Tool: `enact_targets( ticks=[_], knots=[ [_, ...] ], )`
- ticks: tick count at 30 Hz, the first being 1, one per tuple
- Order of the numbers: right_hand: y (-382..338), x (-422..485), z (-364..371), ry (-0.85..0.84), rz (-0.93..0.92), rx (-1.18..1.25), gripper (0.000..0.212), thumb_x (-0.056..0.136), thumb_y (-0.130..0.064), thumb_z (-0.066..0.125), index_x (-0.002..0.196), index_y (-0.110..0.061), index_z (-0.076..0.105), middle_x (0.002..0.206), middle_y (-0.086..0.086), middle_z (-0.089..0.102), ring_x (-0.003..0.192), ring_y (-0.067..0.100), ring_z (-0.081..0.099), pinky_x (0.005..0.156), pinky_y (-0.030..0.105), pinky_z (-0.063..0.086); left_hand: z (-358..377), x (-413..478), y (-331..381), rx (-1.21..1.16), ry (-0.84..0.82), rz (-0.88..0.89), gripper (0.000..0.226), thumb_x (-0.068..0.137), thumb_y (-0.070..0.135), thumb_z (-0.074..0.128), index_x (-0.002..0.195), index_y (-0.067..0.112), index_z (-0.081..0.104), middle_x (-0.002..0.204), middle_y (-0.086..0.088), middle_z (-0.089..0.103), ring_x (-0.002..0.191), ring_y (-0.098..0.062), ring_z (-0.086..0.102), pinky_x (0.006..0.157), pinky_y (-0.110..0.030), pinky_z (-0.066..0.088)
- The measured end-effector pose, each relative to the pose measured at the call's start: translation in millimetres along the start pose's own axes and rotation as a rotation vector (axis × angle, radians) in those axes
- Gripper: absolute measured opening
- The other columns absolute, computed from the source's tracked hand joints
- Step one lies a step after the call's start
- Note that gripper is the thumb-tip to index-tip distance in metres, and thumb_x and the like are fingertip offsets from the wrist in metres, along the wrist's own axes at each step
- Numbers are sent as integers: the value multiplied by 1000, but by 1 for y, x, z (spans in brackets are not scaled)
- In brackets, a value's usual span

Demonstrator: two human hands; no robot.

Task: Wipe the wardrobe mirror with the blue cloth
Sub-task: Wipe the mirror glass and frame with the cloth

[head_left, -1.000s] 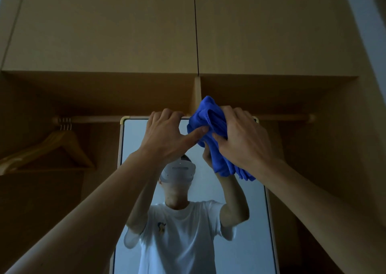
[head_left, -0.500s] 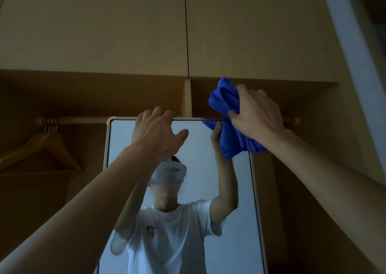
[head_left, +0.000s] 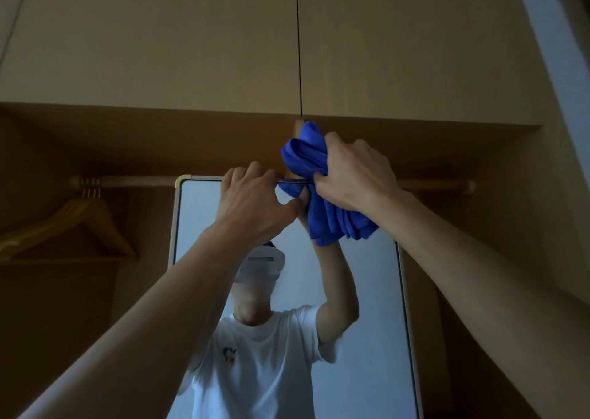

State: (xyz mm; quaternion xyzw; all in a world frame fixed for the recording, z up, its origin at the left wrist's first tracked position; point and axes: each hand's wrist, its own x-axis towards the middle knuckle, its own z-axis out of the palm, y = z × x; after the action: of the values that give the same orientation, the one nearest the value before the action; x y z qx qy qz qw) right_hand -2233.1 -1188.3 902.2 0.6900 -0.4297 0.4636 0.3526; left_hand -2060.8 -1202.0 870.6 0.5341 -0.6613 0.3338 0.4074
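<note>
Two bare forearms rise toward the top edge of the mirror (head_left: 367,307). The left hand (head_left: 252,204) hooks its curled fingers over that top edge, left of its middle, with the thumb lying across the front of the glass. Just to its right, almost touching it, the right hand (head_left: 354,176) is clenched round the bunched blue cloth (head_left: 305,158). The cloth sits at the mirror's top edge: one wad sticks up above the frame, and loose folds hang below the fist over the upper right part of the glass. The mirror stands upright with a pale frame and rounded corners, and in it shows a person in a white T-shirt (head_left: 265,364) with both arms raised and a white headset (head_left: 263,263) on. Behind the mirror's top a wooden rail (head_left: 134,181) runs out to either side. A wooden hanger (head_left: 79,217) hangs from the rail, well to the left of the mirror. Above the mirror are two closed cupboard doors (head_left: 159,51), and the dark seam between them comes down over the cloth
</note>
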Motion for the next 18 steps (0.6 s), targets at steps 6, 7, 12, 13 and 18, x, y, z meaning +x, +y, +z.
enact_targets(
  ticks=[6, 7, 12, 13, 18],
  knots=[
    [-32, 11, 9, -5, -42, 80, 30, 91, -32, 58, 112, -15, 45, 85, 3, 59, 72, 22, 56, 62, 34, 45, 1, 1, -14, -30, 18, 48, 48, 93, 55, 49, 131, 27, 60, 127, 2, 57, 126, -25, 49, 111, -37, 32],
    [-31, 10, 9, -4, -40, 86, 32, 91, -32, 58, 114, -14, 44, 85, 4, 59, 72, 23, 56, 63, 34, 45, -2, -1, -14, -38, 16, 47, 47, 95, 52, 51, 134, 26, 58, 128, 1, 56, 125, -25, 49, 109, -36, 32],
    [-15, 7, 5, -19, -14, 66, 31, 91, -32, 59, 113, -17, 41, 84, 3, 57, 76, 24, 57, 66, 38, 50, -15, -6, -18, 28, -29, 52, 52, 100, 43, 55, 147, 22, 48, 129, -3, 55, 126, -27, 48, 106, -36, 34],
    [-10, 6, 4, -22, 0, 59, 29, 91, -32, 59, 109, -18, 40, 83, 2, 56, 76, 24, 57, 66, 38, 50, -17, -6, -19, 44, -34, 45, 53, 101, 45, 53, 149, 24, 47, 129, -3, 54, 126, -28, 48, 107, -37, 34],
    [18, 0, -3, -28, 79, 10, 26, 93, -33, 59, 104, -19, 40, 79, 0, 56, 62, 14, 53, 55, 29, 39, -20, -13, -30, 143, -31, -26, 60, 100, 59, 43, 155, 39, 32, 141, -5, 49, 138, -31, 40, 122, -52, 15]
  ],
)
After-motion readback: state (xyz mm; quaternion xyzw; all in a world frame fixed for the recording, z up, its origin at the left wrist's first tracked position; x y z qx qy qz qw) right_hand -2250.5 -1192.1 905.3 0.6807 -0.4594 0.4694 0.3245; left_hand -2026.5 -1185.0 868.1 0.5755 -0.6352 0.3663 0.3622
